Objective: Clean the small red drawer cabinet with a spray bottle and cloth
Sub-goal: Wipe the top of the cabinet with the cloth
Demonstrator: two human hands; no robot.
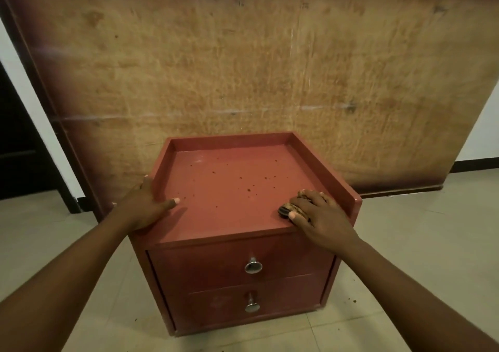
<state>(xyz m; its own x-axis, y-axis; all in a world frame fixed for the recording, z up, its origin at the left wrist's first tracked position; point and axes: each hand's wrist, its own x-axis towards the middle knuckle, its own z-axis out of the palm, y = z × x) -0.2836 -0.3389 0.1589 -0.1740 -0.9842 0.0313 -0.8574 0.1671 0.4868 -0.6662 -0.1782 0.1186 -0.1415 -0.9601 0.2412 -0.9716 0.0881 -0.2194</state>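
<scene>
The small red drawer cabinet (229, 189) stands on the tiled floor, with two drawers and metal knobs on its front. Its top has a raised rim on three sides and is speckled with dark spots. My left hand (151, 207) grips the cabinet's left rim, thumb lying on the top surface. My right hand (320, 212) presses a bunched brown patterned cloth (290, 209) onto the front right corner of the top. No spray bottle is in view.
A large brown wooden board (243, 68) leans against the wall right behind the cabinet. A dark doorway (19, 146) lies at the left. Pale floor tiles (405, 257) surround the cabinet, with a few dark crumbs on them.
</scene>
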